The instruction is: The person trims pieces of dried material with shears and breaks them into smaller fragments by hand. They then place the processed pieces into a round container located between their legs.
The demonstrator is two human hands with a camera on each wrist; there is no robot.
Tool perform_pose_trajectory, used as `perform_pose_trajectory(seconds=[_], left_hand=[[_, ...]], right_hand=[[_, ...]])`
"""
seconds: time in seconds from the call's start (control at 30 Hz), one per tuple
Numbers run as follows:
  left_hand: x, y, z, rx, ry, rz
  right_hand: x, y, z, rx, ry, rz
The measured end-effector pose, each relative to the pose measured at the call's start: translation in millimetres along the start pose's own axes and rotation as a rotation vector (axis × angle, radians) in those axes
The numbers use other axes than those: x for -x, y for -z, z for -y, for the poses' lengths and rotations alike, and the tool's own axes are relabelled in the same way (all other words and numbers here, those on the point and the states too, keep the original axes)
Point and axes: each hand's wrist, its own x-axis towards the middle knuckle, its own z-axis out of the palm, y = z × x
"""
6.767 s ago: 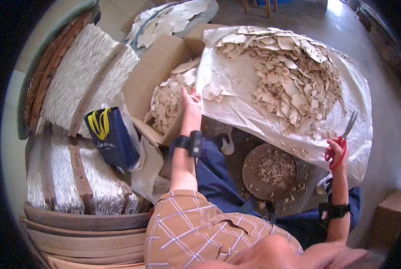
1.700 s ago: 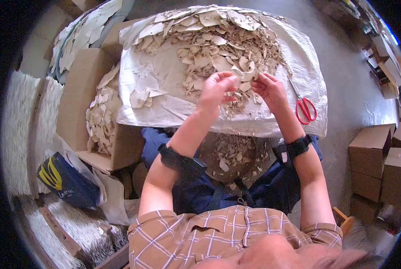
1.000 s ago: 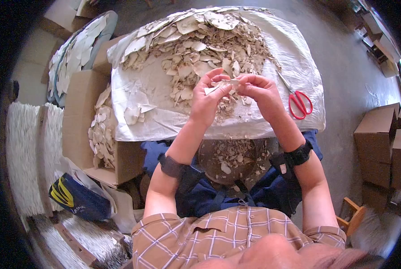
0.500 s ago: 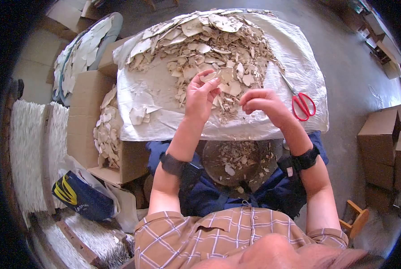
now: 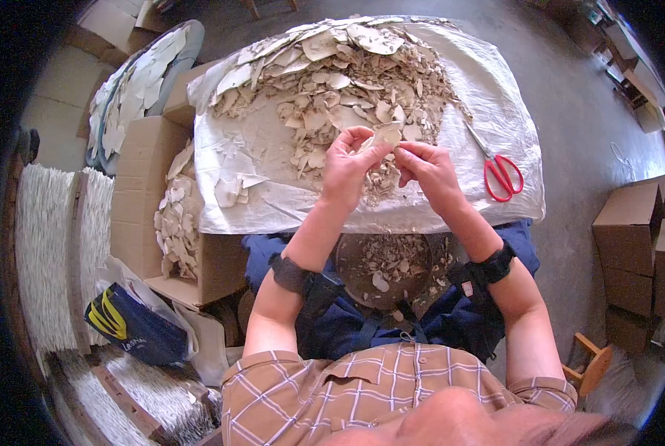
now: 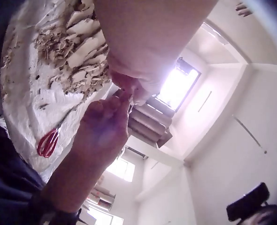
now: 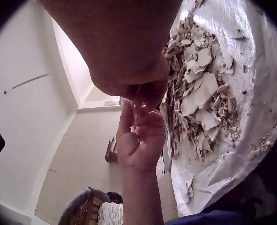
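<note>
Close over the front of a heap of pale dried slices [image 5: 332,97], both hands meet. My left hand [image 5: 347,167] pinches a thin off-white dried slice [image 5: 387,134] between thumb and fingers. Just to its right, my right hand [image 5: 433,175] has thumb and fingertips pinched together at the slice's near edge. The wrist views show the fingertips of both hands meeting, with the slice mostly hidden behind them. Red-handled scissors [image 5: 503,177] lie on the white sheet [image 5: 496,89] to the right of my right hand, blades pointing away.
A cardboard box [image 5: 143,201] holding more slices stands left of the sheet. Between the knees is a round pan [image 5: 355,286] with small scraps. A navy bag [image 5: 135,327] and stacks of white slices [image 5: 46,253] are at left. Cardboard boxes [image 5: 630,238] stand at right.
Earlier the scissors were in my right hand and my left was over the box; the scissors now lie on the sheet. Since half a second ago, my right hand has moved left to meet my left.
</note>
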Motion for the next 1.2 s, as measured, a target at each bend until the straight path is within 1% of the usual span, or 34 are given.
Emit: perform_pose_trajectory(seconds=[0.07, 0.13, 0.2, 0.23, 0.27, 0.3, 0.33, 0.37, 0.4, 0.43, 0.5, 0.53, 0.6, 0.63, 0.7, 0.77, 0.8, 0.87, 0.9, 0.93, 0.97, 1.0, 1.03, 1.07, 1.13, 1.17, 1.2], left_hand=[[0.2, -1.2, 1.7, -0.037, 0.008, -0.008], [-0.1, -2.5, 3.8, -0.057, -0.021, -0.044], [1.5, -3.9, 4.2, -0.049, -0.022, -0.037], [2.3, -4.8, 3.9, -0.041, -0.023, -0.029], [2.1, -3.7, 5.6, -0.041, -0.023, -0.028], [2.0, -2.8, 6.6, -0.005, 0.007, -0.005], [1.2, -1.8, 7.2, 0.03, 0.037, 0.019], [-1.0, 0.4, 6.4, 0.029, 0.036, 0.022], [-3.6, 1.5, 1.2, 0.12, 0.037, -0.028], [-5.3, 2.5, -3.6, 0.21, 0.038, -0.078], [-6.7, 3.4, -13.5, 0.172, 0.013, -0.095], [-7.4, 4.3, -17.2, 0.133, -0.012, -0.114], [-7.7, 8.8, -18.1, 0.09, -0.037, -0.103], [-6.6, 10.2, -18.9, 0.048, -0.046, -0.087], [-5.7, 13.1, -18.2, 0.008, -0.07, -0.06], [-4.4, 17.6, -13.8, -0.177, -0.034, -0.044], [-4.3, 17.8, -12.5, -0.177, -0.048, -0.039], [-3.5, 17.2, -7.8, -0.367, -0.056, 0.039], [3.8, 6.2, -19.7, -0.46, -0.015, 0.043], [4.5, 5.3, -19.8, -0.463, -0.024, 0.046], [4.7, 5.2, -18.8, -0.516, -0.033, 0.124], [6.0, 4.3, -17.7, -0.566, -0.037, 0.202], [8.2, 0.7, -19.9, -0.556, 0.016, 0.225], [7.9, 1.7, -16.8, -0.555, 0.015, 0.229], [6.0, 3.3, -13.4, -0.575, -0.032, 0.293], [5.0, 1.7, -13.2, -0.773, -0.083, 0.229], [6.1, -2.4, -17.2, -0.762, -0.104, 0.265]], right_hand=[[-1.0, -0.9, -3.2, 0.019, 0.0, -0.005], [0.0, -4.2, -1.3, 0.038, 0.001, -0.012], [2.8, -8.0, 2.6, 0.247, 0.019, -0.082], [2.2, -7.3, 2.3, 0.247, 0.019, -0.082], [1.1, -6.0, 1.9, 0.309, 0.036, -0.072], [0.3, -4.7, 2.0, 0.371, 0.053, -0.062], [0.3, -3.0, 2.8, 0.371, 0.056, -0.063], [0.6, -0.6, 3.7, 0.33, -0.041, 0.002], [0.8, 1.3, 4.4, 0.288, -0.138, 0.065], [1.7, 2.1, 4.2, 0.289, -0.136, 0.063], [4.6, 1.1, 5.0, 0.209, -0.296, 0.188], [5.3, 0.8, 8.6, 0.213, -0.292, 0.19], [7.6, 0.4, 18.1, 0.065, -0.359, 0.174], [8.1, 1.5, 18.3, 0.068, -0.352, 0.177], [7.4, 5.5, 17.7, -0.042, -0.322, 0.146], [7.7, 7.0, 17.1, -0.051, -0.259, 0.115], [8.1, 7.6, 17.9, -0.068, -0.214, 0.083], [7.6, 8.0, 19.9, -0.07, -0.187, 0.061], [6.6, 6.5, 17.8, 0.097, -0.009, -0.038], [5.9, 5.4, 16.5, 0.26, 0.168, -0.14], [6.2, 7.5, 16.9, 0.457, 0.258, -0.15], [8.0, 6.6, 19.5, 0.457, 0.259, -0.154], [10.3, 4.9, 23.9, 0.651, 0.33, -0.138], [11.5, 3.8, 26.5, 0.846, 0.4, -0.121], [10.1, 3.6, 15.8, 0.912, 0.407, -0.148], [10.5, 4.1, 13.5, 0.802, 0.39, -0.163], [11.0, 5.2, 15.8, 0.697, 0.379, -0.188]])
